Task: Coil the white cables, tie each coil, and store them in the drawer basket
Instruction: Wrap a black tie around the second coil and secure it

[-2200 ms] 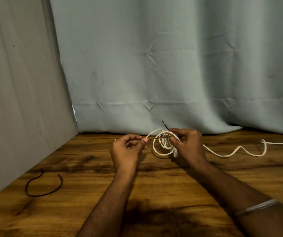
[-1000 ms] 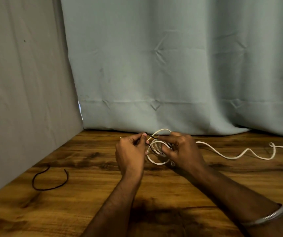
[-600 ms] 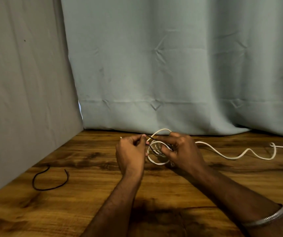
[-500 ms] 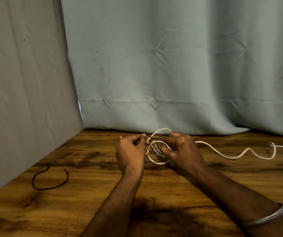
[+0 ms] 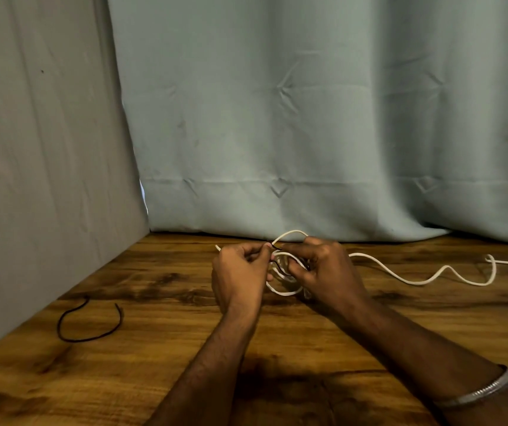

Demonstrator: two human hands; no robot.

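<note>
My left hand (image 5: 240, 273) pinches the black tie (image 5: 279, 267); my right hand (image 5: 323, 272) clamps the white cable coil (image 5: 283, 292).

White cable (image 5: 400, 276), black tie (image 5: 88, 325), brown wood-grain table (image 5: 154, 364), pale blue-grey curtain (image 5: 308, 118), silver bangle (image 5: 477, 392)

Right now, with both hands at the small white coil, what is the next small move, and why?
Probably pull the black tie snug around the white coil. Both the left hand and the right hand pinch at the coil, and the thin tie crosses its loops but looks loose. A second white cable lies uncoiled on the table.
</note>
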